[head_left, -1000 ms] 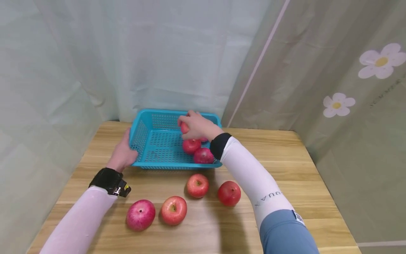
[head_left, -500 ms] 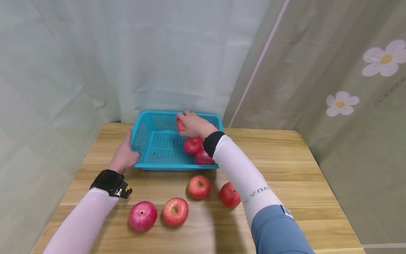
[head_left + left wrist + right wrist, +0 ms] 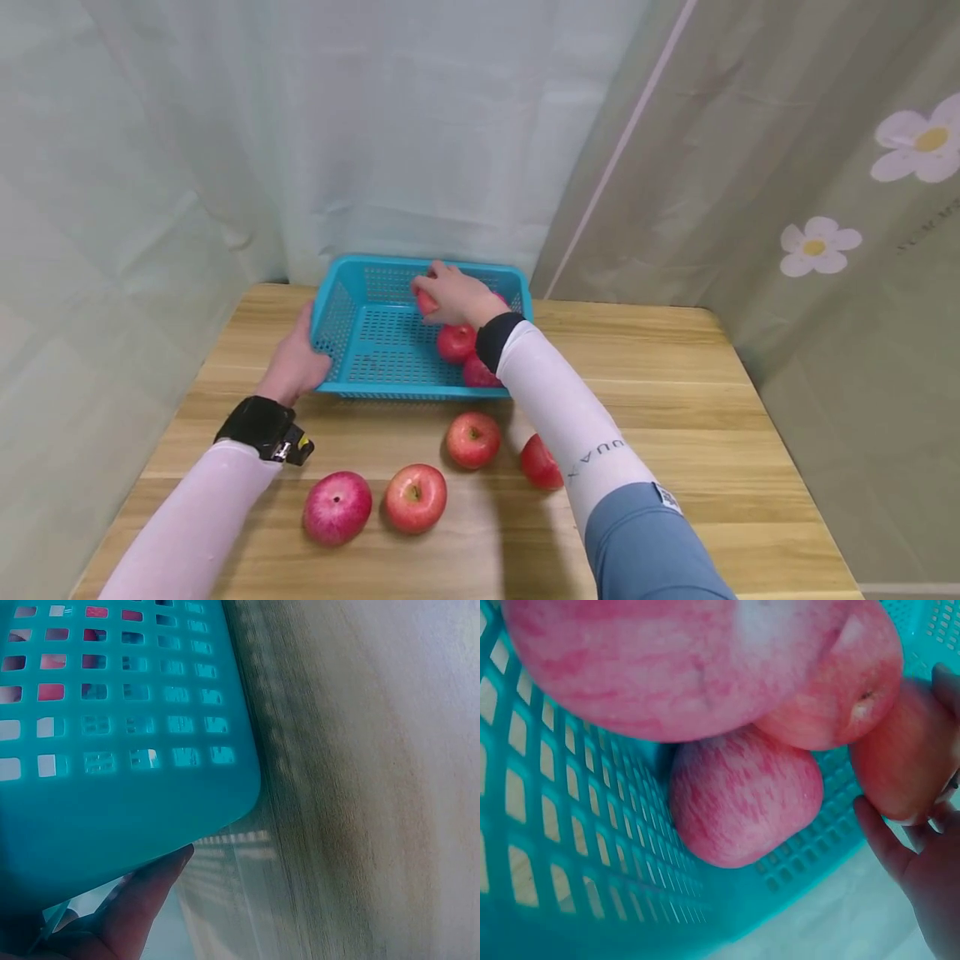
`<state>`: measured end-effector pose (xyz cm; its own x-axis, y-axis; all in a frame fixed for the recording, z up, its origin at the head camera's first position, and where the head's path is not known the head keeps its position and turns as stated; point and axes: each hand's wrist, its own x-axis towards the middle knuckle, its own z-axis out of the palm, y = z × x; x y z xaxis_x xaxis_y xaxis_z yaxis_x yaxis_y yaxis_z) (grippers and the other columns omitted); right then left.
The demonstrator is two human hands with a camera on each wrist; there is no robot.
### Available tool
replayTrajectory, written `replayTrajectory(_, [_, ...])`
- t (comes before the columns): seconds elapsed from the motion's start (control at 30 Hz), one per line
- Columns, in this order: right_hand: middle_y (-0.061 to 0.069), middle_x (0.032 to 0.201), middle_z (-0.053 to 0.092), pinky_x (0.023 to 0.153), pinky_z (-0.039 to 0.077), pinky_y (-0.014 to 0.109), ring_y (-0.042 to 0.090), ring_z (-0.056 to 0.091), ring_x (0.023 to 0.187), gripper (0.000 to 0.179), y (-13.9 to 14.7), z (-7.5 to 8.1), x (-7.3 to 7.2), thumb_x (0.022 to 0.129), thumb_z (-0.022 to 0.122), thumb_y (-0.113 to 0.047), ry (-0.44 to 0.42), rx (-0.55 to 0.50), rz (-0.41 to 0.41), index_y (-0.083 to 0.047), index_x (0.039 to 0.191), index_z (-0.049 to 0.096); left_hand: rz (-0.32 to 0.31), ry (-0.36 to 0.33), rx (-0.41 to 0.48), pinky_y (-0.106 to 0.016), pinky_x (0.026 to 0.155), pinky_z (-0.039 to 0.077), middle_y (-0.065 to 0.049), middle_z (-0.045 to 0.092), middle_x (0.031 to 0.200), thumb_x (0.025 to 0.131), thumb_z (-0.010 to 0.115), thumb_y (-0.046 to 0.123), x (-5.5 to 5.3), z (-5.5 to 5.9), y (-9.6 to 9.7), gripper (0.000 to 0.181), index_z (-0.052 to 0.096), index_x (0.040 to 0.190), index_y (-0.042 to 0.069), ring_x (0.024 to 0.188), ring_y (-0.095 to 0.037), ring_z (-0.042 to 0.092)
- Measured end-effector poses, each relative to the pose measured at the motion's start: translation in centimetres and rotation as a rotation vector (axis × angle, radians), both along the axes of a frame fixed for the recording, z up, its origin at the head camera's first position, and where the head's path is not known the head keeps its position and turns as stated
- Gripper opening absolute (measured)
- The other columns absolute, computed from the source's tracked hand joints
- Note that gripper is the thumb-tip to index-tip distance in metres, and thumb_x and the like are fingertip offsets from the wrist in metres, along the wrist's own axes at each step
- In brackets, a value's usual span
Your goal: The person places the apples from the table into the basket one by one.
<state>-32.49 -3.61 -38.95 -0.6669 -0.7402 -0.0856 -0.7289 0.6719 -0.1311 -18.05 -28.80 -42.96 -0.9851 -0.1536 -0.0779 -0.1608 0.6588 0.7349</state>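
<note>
A blue perforated plastic basket [image 3: 408, 392] stands toward the back of the wooden table. My left hand [image 3: 295, 360] grips its left end, and fingers [image 3: 146, 900] show at the rim in the left wrist view. Inside the basket, my right hand [image 3: 459, 297] holds a red apple [image 3: 426, 302] between thumb and fingers. The right wrist view shows this held apple [image 3: 904, 754] close beside another apple [image 3: 847, 690]. A streaked apple [image 3: 746, 795] and a large pink one [image 3: 675, 667] lie by the basket wall. The right wrist partly covers the basket's right side.
In front of the basket sit a dark pink apple [image 3: 337, 508], a lighter red apple [image 3: 416, 498], another apple [image 3: 473, 439], and a red apple [image 3: 540, 462] partly behind the right forearm. A pale curtain [image 3: 450, 125] hangs along the table's back edge.
My right hand has shifted slightly left within the basket, still holding the apple. The right forearm has swung left, over part of the rightmost table apple. My left hand keeps its grip.
</note>
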Motion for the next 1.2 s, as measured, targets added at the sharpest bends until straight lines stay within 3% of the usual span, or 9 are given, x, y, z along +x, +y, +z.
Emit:
replayTrajectory(0.27, [0.003, 0.137, 0.042, 0.093, 0.047, 0.04, 0.02, 0.037, 0.12, 0.053, 0.4, -0.8, 0.0, 0.086, 0.072, -0.04, 0.052, -0.003, -0.023, -0.032, 0.136, 0.056, -0.003, -0.009, 0.005, -0.061, 0.088, 0.043, -0.038, 0.027, 0.149, 0.076, 0.048, -0.012, 0.3, 0.2, 0.5, 0.107, -0.012, 0.159, 0.019, 0.114, -0.047, 0.041])
replayTrajectory(0.6, [0.005, 0.136, 0.043, 0.094, 0.047, 0.043, 0.023, 0.037, 0.121, 0.054, 0.8, -1.1, 0.6, 0.086, 0.074, -0.034, 0.047, -0.013, -0.024, -0.031, 0.137, 0.057, -0.008, -0.031, 0.008, -0.058, 0.085, 0.045, -0.036, 0.024, 0.151, 0.077, 0.047, -0.013, 0.6, 0.4, 0.6, 0.107, -0.014, 0.159, 0.02, 0.112, -0.047, 0.041])
replayTrajectory(0.83, [0.004, 0.139, 0.044, 0.102, 0.041, 0.046, 0.023, 0.035, 0.126, 0.054, 0.7, -1.6, 0.9, 0.087, 0.071, -0.031, 0.067, 0.009, -0.005, -0.031, 0.139, 0.057, -0.01, -0.035, 0.013, -0.06, 0.087, 0.044, -0.037, 0.024, 0.151, 0.077, 0.047, -0.013, 0.8, 0.3, 0.7, 0.108, -0.015, 0.159, 0.022, 0.114, -0.047, 0.041])
replayTrajectory(1.07, [0.005, 0.147, 0.041, 0.112, 0.029, 0.052, 0.026, 0.028, 0.134, 0.06, 0.5, -1.7, 1.1, 0.088, 0.07, -0.039, 0.097, 0.071, -0.007, -0.035, 0.144, 0.052, -0.016, -0.038, 0.02, -0.062, 0.089, 0.043, -0.035, 0.022, 0.153, 0.077, 0.047, -0.013, 0.8, 0.4, 0.6, 0.109, -0.016, 0.158, 0.023, 0.115, -0.048, 0.04])
replayTrajectory(1.2, [0.006, 0.146, 0.041, 0.111, 0.029, 0.052, 0.026, 0.029, 0.133, 0.06, 0.4, -1.8, 1.2, 0.091, 0.065, -0.043, 0.088, 0.085, -0.008, -0.034, 0.148, 0.048, -0.018, -0.032, 0.016, -0.062, 0.088, 0.043, -0.035, 0.023, 0.153, 0.077, 0.048, -0.013, 0.8, 0.3, 0.5, 0.109, -0.015, 0.159, 0.023, 0.115, -0.048, 0.04])
